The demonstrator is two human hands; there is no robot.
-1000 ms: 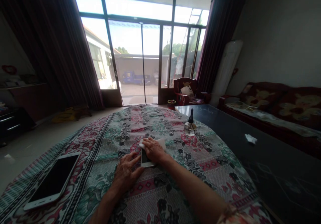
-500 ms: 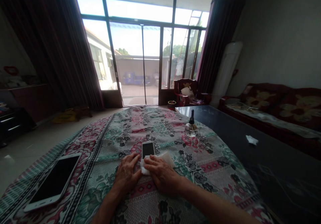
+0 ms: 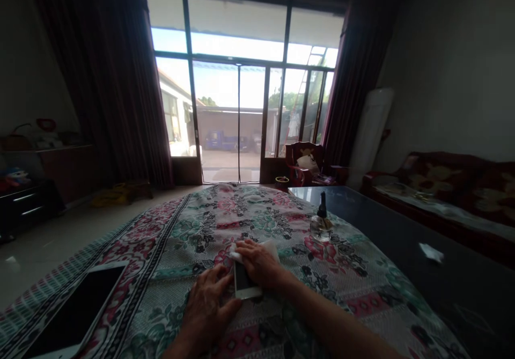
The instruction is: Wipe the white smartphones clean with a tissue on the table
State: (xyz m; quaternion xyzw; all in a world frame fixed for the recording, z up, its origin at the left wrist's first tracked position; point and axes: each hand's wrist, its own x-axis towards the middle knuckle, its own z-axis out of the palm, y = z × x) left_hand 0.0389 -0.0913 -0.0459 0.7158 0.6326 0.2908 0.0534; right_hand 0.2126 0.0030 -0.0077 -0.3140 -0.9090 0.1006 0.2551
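Observation:
A small white smartphone [image 3: 247, 283] with a dark screen lies on the flowered tablecloth in front of me. My right hand [image 3: 257, 262] presses a white tissue [image 3: 272, 248] against the phone's far end, covering that end. At the phone's left edge rests my left hand [image 3: 211, 300], fingers and thumb spread; the thumb is by the near left corner. Farther left lies a larger white phone [image 3: 78, 310], screen dark, cut off by the lower frame edge. Ahead to the right stands a clear glass bottle [image 3: 321, 226] with a black top.
The rounded table wears a patterned tablecloth [image 3: 189, 241]. Beside it on the right is a dark glossy table [image 3: 386, 251] with a crumpled white paper [image 3: 431, 253] on it. A wooden sofa [image 3: 454, 187] and armchair [image 3: 301, 163] stand farther off, near the glass doors [image 3: 219, 133].
My right hand and the tissue have slid from the phone's near end to its far end, uncovering the near end. The whole view has shifted with my head.

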